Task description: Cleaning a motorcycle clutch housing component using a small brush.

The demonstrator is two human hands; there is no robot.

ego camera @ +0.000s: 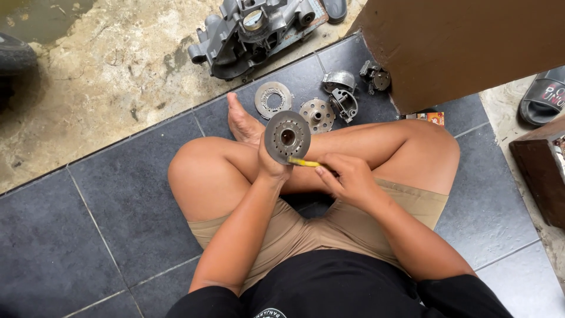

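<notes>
I sit cross-legged on dark grey floor tiles. My left hand (269, 162) holds up a round grey metal disc (287, 136) with a central hole, its face turned toward me. My right hand (348, 176) grips a thin yellow-handled tool (305, 162) whose tip touches the disc's lower edge. Both hands hover above my crossed legs.
On the tiles beyond my foot lie a flat metal ring plate (273, 99), a round hub with holes (317, 114) and small metal housings (341, 94). An engine casing (250, 32) rests on the concrete. A brown wooden post (465, 47), a sandal (544, 97) and a small orange box (434, 118) stand to the right.
</notes>
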